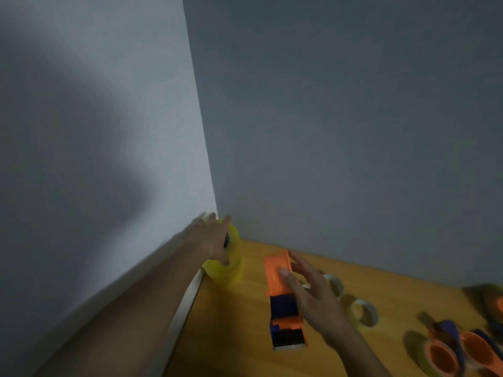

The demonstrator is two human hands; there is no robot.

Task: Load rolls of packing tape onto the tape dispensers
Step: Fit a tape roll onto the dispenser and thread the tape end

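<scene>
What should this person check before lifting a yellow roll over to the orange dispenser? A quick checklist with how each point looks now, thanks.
1. Left hand on the stacked yellow tape rolls: ok, touching the top one.
2. Firm grip on a roll: cannot tell, blurred.
3. Right hand steadying the orange and blue plastic tape dispenser: ok, resting on it.
4. Dispenser hub free: cannot tell, the hand covers it.
5. Bare wooden tabletop between stack and dispenser: ok.
</scene>
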